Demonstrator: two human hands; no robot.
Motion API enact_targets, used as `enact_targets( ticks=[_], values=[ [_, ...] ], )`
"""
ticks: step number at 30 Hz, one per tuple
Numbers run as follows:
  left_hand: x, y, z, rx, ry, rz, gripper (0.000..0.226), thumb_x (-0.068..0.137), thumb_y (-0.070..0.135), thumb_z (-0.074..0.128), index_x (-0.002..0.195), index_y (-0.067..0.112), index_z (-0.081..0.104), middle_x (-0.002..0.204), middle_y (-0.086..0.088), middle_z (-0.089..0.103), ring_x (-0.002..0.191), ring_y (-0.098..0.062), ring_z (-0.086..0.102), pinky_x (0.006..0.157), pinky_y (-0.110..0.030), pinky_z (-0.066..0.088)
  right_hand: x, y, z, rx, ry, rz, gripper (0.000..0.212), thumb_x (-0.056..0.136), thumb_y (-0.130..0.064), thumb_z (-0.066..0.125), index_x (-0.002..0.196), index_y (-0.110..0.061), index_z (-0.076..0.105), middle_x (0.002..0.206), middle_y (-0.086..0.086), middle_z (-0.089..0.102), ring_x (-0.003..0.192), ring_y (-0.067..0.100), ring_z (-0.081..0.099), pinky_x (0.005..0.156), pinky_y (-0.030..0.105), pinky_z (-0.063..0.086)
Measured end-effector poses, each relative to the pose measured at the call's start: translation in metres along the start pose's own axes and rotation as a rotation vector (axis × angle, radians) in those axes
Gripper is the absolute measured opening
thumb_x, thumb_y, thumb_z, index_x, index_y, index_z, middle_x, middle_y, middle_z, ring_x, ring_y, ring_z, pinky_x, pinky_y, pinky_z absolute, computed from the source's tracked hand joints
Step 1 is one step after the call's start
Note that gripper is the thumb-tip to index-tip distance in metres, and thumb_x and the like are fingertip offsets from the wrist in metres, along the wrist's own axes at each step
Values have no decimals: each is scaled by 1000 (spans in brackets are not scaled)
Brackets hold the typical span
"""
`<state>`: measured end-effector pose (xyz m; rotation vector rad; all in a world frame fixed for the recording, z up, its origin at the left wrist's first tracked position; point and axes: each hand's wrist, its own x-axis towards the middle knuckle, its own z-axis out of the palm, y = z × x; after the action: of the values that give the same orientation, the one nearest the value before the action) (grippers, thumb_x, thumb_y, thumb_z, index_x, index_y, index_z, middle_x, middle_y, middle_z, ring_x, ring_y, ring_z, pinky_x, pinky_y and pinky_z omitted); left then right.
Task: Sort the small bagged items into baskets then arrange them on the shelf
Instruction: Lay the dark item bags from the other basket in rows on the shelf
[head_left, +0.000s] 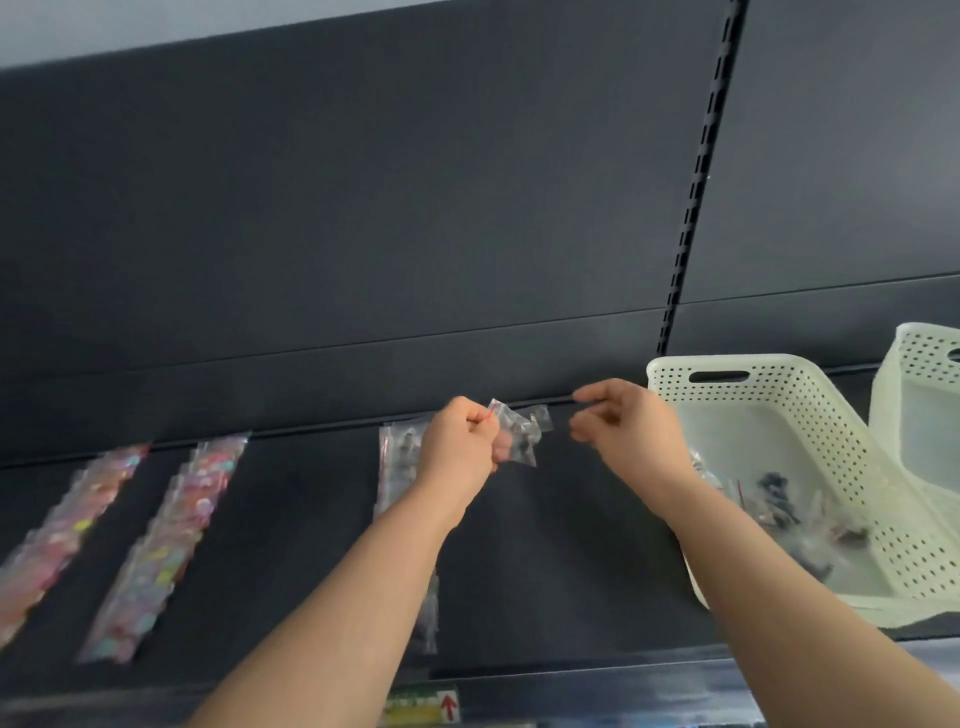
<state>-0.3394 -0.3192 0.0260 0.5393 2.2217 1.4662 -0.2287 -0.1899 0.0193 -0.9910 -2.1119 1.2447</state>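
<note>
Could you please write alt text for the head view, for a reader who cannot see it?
A left hand grips small clear bags over a dark shelf, the right hand close beside. Rows of colourful bags lie left; a white basket holding more bags stands right.

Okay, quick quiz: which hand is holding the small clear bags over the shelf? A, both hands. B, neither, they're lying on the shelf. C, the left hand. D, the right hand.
C: the left hand pinches the small clear bags, while the right hand hovers beside them, apart and holding nothing.
</note>
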Motion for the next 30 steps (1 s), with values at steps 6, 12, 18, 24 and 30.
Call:
enact_targets(
  ticks=[6, 12, 18, 24, 30],
  values=[
    [0, -10, -2, -35, -19, -53, 12, 102, 15, 47, 94, 13, 56, 90, -6, 70, 79, -17, 68, 71, -31, 57, -13, -5, 24, 316, -367, 233, 25, 87, -36, 66, 102, -16, 69, 91, 3, 73, 87, 13, 69, 78, 30, 56],
    [0, -16, 0, -11, -60, -55, 13, 101, 15, 48, 91, 15, 56, 91, -7, 71, 76, -16, 69, 71, -32, 56, -17, -3, 30, 370, -289, 243, 4, 82, -12, 72, 79, -9, 69, 69, 4, 69, 65, 13, 65, 73, 28, 57],
    [0, -15, 3, -24, -43, -45, 12, 101, 13, 47, 94, 12, 56, 84, -2, 68, 71, -15, 66, 74, -34, 56, -16, 3, 26, 262, -196, 202, 8, 88, -15, 66, 81, -16, 72, 74, 3, 74, 72, 15, 72, 72, 28, 57],
    [1, -13, 7, -19, -49, -10, 12, 100, 12, 46, 93, 12, 56, 81, 0, 69, 74, -17, 66, 79, -40, 57, -15, 4, 27, 142, -122, 155, 21, 94, -12, 53, 79, -13, 67, 75, 5, 72, 75, 18, 71, 73, 31, 58],
    [4, -13, 10, -108, -14, -44, 12, 102, 14, 46, 95, 12, 55, 82, -1, 68, 67, -13, 64, 76, -37, 57, -12, -3, 28, 528, -43, 345, 13, 99, -20, 46, 98, -12, 57, 93, 11, 70, 79, 20, 71, 71, 34, 58]
  ],
)
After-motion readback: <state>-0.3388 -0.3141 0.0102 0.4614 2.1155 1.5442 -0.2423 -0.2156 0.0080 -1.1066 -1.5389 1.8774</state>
